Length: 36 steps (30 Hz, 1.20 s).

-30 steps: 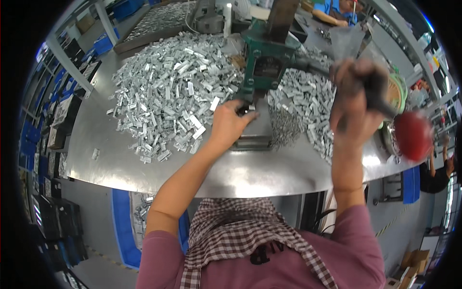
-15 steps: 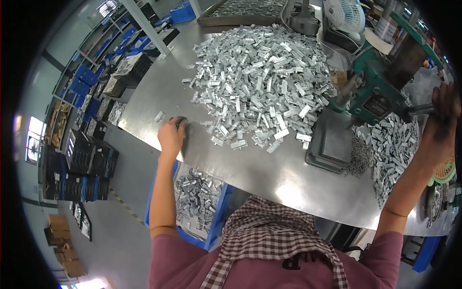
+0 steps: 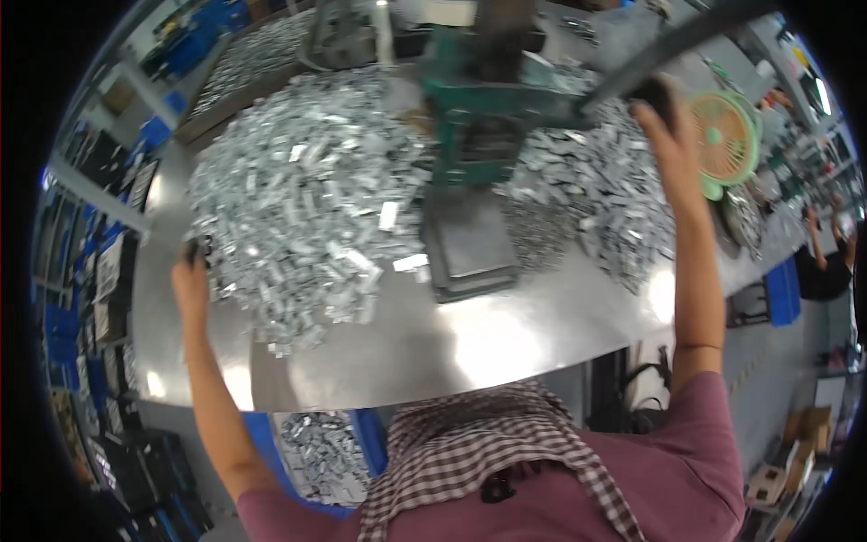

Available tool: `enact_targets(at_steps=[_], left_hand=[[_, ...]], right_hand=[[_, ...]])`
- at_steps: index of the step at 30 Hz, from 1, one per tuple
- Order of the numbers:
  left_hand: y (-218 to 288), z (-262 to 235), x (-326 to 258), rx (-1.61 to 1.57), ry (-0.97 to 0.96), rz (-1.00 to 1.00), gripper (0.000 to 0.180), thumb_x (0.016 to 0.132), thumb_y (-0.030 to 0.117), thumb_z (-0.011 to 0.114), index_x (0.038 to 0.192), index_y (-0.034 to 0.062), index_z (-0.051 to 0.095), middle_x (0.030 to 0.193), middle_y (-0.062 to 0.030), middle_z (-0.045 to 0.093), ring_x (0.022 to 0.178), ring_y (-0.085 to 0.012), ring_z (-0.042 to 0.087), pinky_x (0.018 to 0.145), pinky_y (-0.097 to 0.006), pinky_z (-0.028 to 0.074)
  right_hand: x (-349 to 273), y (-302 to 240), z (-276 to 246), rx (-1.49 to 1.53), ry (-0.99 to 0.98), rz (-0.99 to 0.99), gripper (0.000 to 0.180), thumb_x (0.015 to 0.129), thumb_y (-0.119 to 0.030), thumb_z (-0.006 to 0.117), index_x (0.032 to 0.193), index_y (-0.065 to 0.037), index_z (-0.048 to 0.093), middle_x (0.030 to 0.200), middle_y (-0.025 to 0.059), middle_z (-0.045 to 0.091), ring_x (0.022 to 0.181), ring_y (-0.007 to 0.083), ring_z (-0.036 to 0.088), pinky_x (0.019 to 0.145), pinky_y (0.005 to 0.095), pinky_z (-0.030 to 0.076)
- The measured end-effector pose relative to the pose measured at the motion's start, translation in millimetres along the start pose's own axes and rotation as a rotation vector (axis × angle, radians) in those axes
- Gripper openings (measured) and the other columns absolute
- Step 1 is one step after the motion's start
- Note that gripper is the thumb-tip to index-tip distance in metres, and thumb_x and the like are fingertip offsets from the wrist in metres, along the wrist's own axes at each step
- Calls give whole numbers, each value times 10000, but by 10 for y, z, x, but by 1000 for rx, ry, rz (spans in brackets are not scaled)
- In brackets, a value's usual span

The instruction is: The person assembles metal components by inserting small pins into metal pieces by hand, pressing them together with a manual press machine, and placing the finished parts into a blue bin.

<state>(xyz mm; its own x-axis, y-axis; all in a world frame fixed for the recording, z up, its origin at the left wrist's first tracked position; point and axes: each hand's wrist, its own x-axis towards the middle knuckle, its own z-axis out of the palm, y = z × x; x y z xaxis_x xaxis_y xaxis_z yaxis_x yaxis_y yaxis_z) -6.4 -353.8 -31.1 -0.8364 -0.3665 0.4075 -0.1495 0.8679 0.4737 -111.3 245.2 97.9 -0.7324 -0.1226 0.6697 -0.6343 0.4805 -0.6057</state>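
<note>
A green hand press (image 3: 483, 117) stands on a shiny steel table (image 3: 470, 343), its grey base plate (image 3: 470, 248) toward me. My right hand (image 3: 664, 117) is closed around the press's dark lever handle (image 3: 668, 45), arm stretched up. My left hand (image 3: 191, 280) rests at the left edge of a big heap of small silver metal parts (image 3: 298, 208); its fingers touch the heap and seem curled around a small dark piece. A second heap of silver parts (image 3: 596, 199) lies to the right of the press.
A green fan (image 3: 727, 135) stands at the table's right end. Below the table's front edge a blue bin (image 3: 325, 452) holds more silver parts. Blue crates line the left side (image 3: 63, 298). Another person (image 3: 826, 253) is at the far right.
The view has swung back toward the press. My left hand stays at the left edge of the parts heap; my right hand keeps its hold on the lever.
</note>
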Motion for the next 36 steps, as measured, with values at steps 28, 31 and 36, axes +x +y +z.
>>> enact_targets(at_steps=[28, 31, 36], left_hand=[[3074, 640, -1468, -1219, -991, -236, 193, 790, 86, 598, 935, -18, 524, 730, -122, 607, 582, -135, 569, 446, -207, 392], [3122, 699, -1556, -1165, -956, -323, 196, 813, 62, 566, 983, -25, 526, 730, -92, 612, 577, -122, 564, 463, -200, 378], [3236, 695, -1609, -1224, -899, -248, 242, 818, 28, 548, 1050, -29, 509, 824, -101, 627, 692, -132, 585, 532, -209, 401]], right_hand=[[-1413, 237, -274, -288, -565, -45, 198, 814, -139, 536, 999, -92, 589, 875, 88, 586, 757, 281, 556, 671, 355, 458], [-1551, 109, -28, -355, -583, 9, 274, 797, -213, 581, 1028, -68, 559, 835, 106, 592, 775, 294, 571, 690, 368, 462], [-1637, 55, 134, -362, -587, 117, 351, 752, -218, 615, 1055, -65, 526, 942, 141, 568, 884, 304, 548, 755, 371, 446]])
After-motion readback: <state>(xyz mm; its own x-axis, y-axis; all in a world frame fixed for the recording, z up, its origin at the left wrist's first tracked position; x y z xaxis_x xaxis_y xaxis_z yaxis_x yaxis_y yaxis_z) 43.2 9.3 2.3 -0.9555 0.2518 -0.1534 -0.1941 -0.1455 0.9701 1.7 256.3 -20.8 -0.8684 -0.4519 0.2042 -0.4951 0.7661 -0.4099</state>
